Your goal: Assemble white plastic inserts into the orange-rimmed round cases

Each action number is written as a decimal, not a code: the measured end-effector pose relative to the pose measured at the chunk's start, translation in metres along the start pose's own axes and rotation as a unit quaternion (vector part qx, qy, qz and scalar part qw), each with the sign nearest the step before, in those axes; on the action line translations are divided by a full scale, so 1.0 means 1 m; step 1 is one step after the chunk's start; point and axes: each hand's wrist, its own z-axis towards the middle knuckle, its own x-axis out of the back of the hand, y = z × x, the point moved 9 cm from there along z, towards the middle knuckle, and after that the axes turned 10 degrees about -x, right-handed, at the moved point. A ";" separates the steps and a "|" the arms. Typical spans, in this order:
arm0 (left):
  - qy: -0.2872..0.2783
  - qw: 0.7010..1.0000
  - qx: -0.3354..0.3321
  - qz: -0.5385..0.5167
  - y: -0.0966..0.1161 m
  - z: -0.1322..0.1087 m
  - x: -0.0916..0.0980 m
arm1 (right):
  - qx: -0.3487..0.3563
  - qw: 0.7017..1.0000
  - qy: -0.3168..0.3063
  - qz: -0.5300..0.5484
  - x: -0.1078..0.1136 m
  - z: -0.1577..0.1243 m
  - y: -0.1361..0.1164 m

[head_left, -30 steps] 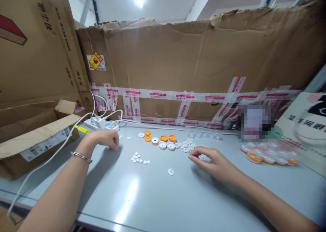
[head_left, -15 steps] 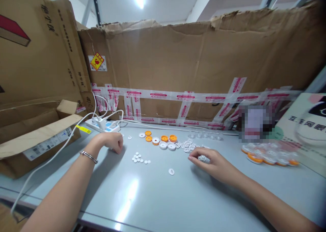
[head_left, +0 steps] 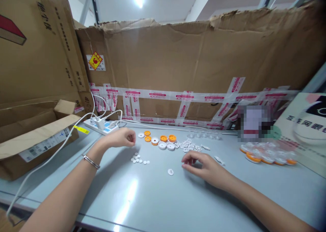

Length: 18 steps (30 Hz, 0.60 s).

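Observation:
My left hand is closed with the fingers curled, above the table left of the white and orange discs. Whatever it may hold is hidden. Just in front of it lie several small white round pieces. My right hand is low over the table, thumb and index finger drawn together; anything between them is too small to make out. A white disc with a short stem lies left of its fingertips. Behind that hand spreads a pile of white openwork pieces.
Clear plastic caps stand along the back. Orange and white stacked parts with clear tops are at the right, by a printed box. A power strip with cables and an open carton are at the left. Tall cardboard closes the back.
My left hand has moved right, towards the discs. My right hand has shifted slightly left and nearer to me, uncovering a white piece beside the wrist.

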 end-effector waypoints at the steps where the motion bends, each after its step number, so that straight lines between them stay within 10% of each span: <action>1: 0.015 0.999 -0.024 -0.013 0.013 0.005 -0.006 | 0.002 1.000 -0.004 0.003 -0.006 0.000 -0.001; 8: 0.091 0.969 -0.217 -0.067 0.098 0.017 -0.054 | 0.009 1.000 0.007 0.018 -0.027 0.003 -0.004; 18: 0.077 0.964 -0.255 0.003 0.116 0.014 -0.078 | 0.014 0.999 0.044 0.013 -0.029 0.007 -0.007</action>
